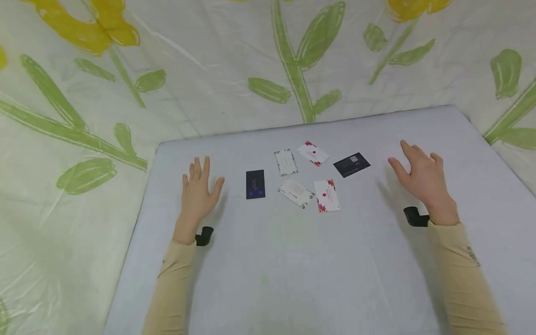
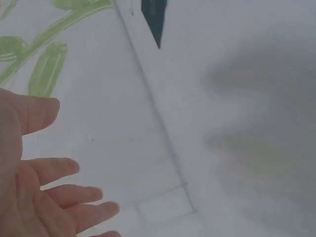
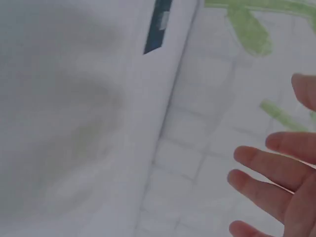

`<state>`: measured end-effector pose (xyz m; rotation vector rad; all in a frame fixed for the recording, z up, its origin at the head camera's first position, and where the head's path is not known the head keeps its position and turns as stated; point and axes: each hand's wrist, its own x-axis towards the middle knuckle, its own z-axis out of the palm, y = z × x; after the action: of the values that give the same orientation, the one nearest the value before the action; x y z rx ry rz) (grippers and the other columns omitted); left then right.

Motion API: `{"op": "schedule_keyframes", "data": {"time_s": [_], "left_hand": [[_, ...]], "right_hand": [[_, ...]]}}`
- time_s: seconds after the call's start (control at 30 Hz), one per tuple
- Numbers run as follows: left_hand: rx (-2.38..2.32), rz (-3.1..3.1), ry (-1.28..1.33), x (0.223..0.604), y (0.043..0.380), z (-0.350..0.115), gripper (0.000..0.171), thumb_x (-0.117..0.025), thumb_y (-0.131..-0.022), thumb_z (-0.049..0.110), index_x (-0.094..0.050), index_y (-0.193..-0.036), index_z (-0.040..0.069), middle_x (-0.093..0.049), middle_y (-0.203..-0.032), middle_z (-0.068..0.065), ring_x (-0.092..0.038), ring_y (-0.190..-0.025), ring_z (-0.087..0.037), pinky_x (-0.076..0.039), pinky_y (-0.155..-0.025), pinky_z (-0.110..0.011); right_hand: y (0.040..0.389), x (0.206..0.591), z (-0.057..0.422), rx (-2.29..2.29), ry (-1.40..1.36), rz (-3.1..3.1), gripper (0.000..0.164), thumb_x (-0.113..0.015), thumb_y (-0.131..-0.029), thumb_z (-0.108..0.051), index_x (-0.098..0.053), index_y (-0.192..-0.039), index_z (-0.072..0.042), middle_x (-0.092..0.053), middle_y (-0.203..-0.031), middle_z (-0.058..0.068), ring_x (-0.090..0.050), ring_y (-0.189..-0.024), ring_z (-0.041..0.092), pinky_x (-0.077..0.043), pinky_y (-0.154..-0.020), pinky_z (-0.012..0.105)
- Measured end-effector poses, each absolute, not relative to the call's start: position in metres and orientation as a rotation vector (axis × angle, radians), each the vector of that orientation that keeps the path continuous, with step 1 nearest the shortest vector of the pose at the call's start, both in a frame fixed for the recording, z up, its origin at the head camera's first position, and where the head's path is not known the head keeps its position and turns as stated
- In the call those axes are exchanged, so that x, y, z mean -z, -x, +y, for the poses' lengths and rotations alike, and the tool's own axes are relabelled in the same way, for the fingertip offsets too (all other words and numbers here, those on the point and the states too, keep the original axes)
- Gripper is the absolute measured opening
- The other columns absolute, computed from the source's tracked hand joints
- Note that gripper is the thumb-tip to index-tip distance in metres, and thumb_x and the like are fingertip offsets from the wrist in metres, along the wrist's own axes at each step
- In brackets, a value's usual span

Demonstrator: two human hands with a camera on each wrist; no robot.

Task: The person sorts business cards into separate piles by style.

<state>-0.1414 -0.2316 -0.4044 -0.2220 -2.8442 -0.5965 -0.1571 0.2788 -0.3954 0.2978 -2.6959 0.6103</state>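
Several small cards lie flat around the middle of the table. At the left of the group is a dark card (image 1: 255, 184) with blue spots; a second dark card (image 1: 351, 164), bearing a QR code, lies at the right. Between them are two white cards with leafy borders, one upper (image 1: 286, 162) and one lower (image 1: 296, 192), and two with red flowers, one upper (image 1: 313, 153) and one lower (image 1: 327, 196). My left hand (image 1: 197, 197) is left of the dark card, fingers extended and holding nothing. To the right of the cards, my right hand (image 1: 425, 179) has loosely spread fingers and holds nothing.
The pale table (image 1: 293, 270) reaches back to a hanging sheet (image 1: 201, 83) printed with yellow flowers and green leaves. Black wrist mounts show beside the left wrist (image 1: 204, 236) and the right wrist (image 1: 416, 217).
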Motion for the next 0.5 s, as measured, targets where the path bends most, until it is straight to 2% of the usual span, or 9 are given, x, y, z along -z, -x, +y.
{"op": "schedule_keyframes", "data": {"time_s": [0.03, 0.07, 0.13, 0.17, 0.27, 0.4, 0.5], "left_hand": [[0.619, -2.806, 0.242, 0.400, 0.142, -0.229, 0.063, -0.046, -0.096, 0.037, -0.026, -0.145, 0.001, -0.024, -0.145, -0.028, -0.023, -0.133, -0.043, -0.018, -0.105, -0.058], [0.645, -2.772, 0.262, 0.396, 0.142, -0.226, 0.058, -0.048, -0.096, 0.033, -0.033, -0.141, -0.001, -0.034, -0.140, -0.028, -0.034, -0.127, -0.043, -0.028, -0.102, -0.056], [0.694, -2.716, 0.318, 0.388, 0.143, -0.219, 0.047, -0.050, -0.095, 0.025, -0.046, -0.132, -0.005, -0.052, -0.126, -0.026, -0.053, -0.111, -0.040, -0.043, -0.089, -0.051], [0.719, -2.700, 0.351, 0.384, 0.144, -0.216, 0.042, -0.051, -0.095, 0.021, -0.051, -0.127, -0.005, -0.058, -0.119, -0.023, -0.058, -0.103, -0.037, -0.047, -0.082, -0.048], [0.771, -2.714, 0.464, 0.375, 0.150, -0.205, 0.031, -0.050, -0.095, 0.014, -0.058, -0.119, -0.004, -0.064, -0.108, -0.018, -0.061, -0.093, -0.030, -0.049, -0.074, -0.042], [0.788, -2.797, 0.644, 0.371, 0.164, -0.191, 0.027, -0.048, -0.095, 0.008, -0.059, -0.117, -0.002, -0.062, -0.111, -0.016, -0.058, -0.098, -0.027, -0.046, -0.085, -0.040], [0.788, -2.861, 0.741, 0.372, 0.174, -0.181, 0.026, -0.048, -0.095, 0.004, -0.059, -0.117, -0.002, -0.061, -0.114, -0.015, -0.056, -0.103, -0.026, -0.044, -0.089, -0.038]], "right_hand": [[0.157, 0.392, 0.273, -0.633, -0.295, -2.614, 0.048, -0.056, -0.092, -0.022, -0.049, -0.128, 0.008, -0.056, -0.117, 0.030, -0.059, -0.084, 0.041, -0.042, -0.082, 0.049], [0.157, 0.387, 0.265, -0.663, -0.294, -2.537, 0.040, -0.058, -0.090, -0.017, -0.056, -0.120, 0.009, -0.061, -0.107, 0.028, -0.059, -0.069, 0.038, -0.045, -0.070, 0.039], [0.158, 0.379, 0.249, -0.741, -0.303, -2.422, 0.028, -0.060, -0.087, -0.010, -0.064, -0.106, 0.009, -0.066, -0.091, 0.025, -0.054, -0.055, 0.031, -0.039, -0.053, 0.025], [0.158, 0.374, 0.240, -0.788, -0.312, -2.392, 0.024, -0.060, -0.087, -0.009, -0.066, -0.102, 0.009, -0.067, -0.085, 0.023, -0.052, -0.053, 0.028, -0.035, -0.049, 0.021], [0.159, 0.365, 0.210, -0.961, -0.333, -2.366, 0.018, -0.059, -0.087, -0.006, -0.067, -0.095, 0.008, -0.066, -0.078, 0.019, -0.057, -0.067, 0.026, -0.034, -0.057, 0.014], [0.160, 0.364, 0.168, -1.149, -0.431, -2.400, 0.014, -0.059, -0.088, -0.005, -0.066, -0.092, 0.007, -0.065, -0.077, 0.015, -0.056, -0.066, 0.020, -0.039, -0.058, 0.013], [0.160, 0.367, 0.134, -1.258, -0.485, -2.480, 0.012, -0.060, -0.088, -0.005, -0.066, -0.091, 0.005, -0.064, -0.077, 0.012, -0.056, -0.065, 0.019, -0.042, -0.057, 0.019]]}}
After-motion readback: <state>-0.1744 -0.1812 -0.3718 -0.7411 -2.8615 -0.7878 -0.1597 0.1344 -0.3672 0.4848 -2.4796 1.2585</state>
